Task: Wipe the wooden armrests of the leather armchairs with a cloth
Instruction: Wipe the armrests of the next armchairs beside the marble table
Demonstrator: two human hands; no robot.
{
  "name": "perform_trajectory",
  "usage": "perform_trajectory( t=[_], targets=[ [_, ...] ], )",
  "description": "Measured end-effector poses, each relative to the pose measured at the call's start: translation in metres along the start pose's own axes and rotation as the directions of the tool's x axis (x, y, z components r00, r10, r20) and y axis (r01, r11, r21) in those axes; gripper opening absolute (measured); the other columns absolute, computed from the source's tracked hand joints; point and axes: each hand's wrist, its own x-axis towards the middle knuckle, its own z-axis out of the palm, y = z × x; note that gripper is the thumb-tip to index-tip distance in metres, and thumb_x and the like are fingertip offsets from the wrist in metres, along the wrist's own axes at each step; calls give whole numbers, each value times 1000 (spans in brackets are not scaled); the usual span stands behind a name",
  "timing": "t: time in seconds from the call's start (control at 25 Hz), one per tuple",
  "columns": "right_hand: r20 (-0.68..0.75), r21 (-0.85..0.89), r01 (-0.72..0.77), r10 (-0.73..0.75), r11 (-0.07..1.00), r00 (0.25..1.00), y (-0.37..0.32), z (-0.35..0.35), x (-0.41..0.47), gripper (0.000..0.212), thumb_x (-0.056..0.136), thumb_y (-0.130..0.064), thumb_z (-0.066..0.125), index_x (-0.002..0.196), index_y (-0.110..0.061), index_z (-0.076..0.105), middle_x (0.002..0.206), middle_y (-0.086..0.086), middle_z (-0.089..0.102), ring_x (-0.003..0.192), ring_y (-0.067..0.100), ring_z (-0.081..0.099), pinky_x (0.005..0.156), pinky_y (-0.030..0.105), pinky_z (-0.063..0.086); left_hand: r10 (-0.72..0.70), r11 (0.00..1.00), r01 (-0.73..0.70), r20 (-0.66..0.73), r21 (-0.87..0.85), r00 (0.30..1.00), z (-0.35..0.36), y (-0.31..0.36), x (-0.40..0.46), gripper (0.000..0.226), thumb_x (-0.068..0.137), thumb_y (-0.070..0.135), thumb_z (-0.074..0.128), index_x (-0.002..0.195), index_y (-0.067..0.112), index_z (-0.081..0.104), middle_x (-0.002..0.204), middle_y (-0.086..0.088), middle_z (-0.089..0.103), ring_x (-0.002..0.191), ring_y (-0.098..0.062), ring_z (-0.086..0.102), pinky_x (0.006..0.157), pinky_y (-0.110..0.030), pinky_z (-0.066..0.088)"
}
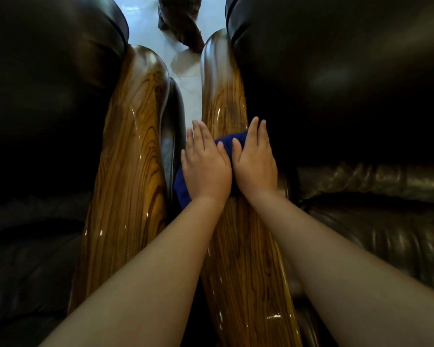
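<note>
On the right armrest (226,101), about midway along it, lies the blue cloth (226,144) — the left hand (206,169) and right hand (256,161) both press it flat, fingers spread, gripping nothing. Soft and light, it should glide on the glossy wood; press from above. Beside this armrest, the left armrest (130,151) lies bare.

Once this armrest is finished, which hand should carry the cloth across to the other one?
Probably the left hand. It lies on the blue cloth on the gap side, nearest the other armrest. The right hand sits on the far side, by the dark leather.
</note>
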Motion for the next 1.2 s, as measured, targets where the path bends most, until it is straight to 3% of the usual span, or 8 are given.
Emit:
perform_trajectory(
  t=[0.24,0.4,0.48,0.56,0.68,0.8,0.96,1.2],
  targets=[
    [58,57,25,-28,998,998,4,-5,-13,58,95,-41,28,145,-17,10,155,12,13,134,30,34,96,46,47,51,999,-51,-4,0,999,-4,-3,-12,55,96,30,24,144,9,9,156,-8,10,143,-21,7,115,-42,19],
    [13,-7,128,-128,992,992,23,-22,-87,56,94,-41,26,145,-22,12,156,8,13,128,25,42,86,42,52,81,996,-78,-65,46,995,-10,-10,-87,55,93,32,22,144,14,9,156,-6,12,143,-20,6,114,-43,14],
    [6,-3,129,-129,992,992,40,-29,-137,58,91,-44,24,144,-29,4,156,3,11,123,20,47,79,34,54,95,991,-86,-79,103,992,-6,-13,-141,55,92,31,21,143,16,6,155,-4,12,142,-20,5,115,-44,12],
    [17,1,70,-70,998,997,56,-34,-186,63,88,-43,28,142,-34,-5,156,0,13,122,14,47,81,20,45,116,980,-104,-67,168,991,0,-17,-193,57,89,29,24,142,15,8,153,-4,13,142,-21,7,117,-46,11],
    [38,14,-36,35,999,999,69,-30,-219,70,88,-38,39,139,-30,-9,155,1,17,131,16,38,91,21,28,140,964,-135,-3,227,990,8,-24,-225,60,85,31,29,141,13,13,150,-7,21,140,-20,12,113,-43,7],
    [7,-16,-32,32,999,999,59,-28,-196,67,89,-40,36,141,-23,-4,153,6,24,125,17,46,85,20,36,97,967,-102,36,234,995,0,-16,-196,58,86,32,28,139,12,16,148,-7,25,138,-24,23,113,-50,22],
    [10,23,-24,23,999,1000,30,-21,-111,67,87,-49,19,145,-22,-1,154,6,22,118,18,51,74,30,56,81,977,-85,26,198,996,-4,-5,-107,54,92,33,19,141,12,10,151,-6,14,140,-22,12,111,-46,18],
    [-20,-8,-22,22,1000,1000,-8,4,19,62,94,-44,27,145,-17,4,152,13,24,128,27,42,83,42,51,45,999,-44,40,-21,998,2,5,30,58,92,35,17,144,13,5,156,-6,11,143,-17,5,116,-41,18]
  ],
)
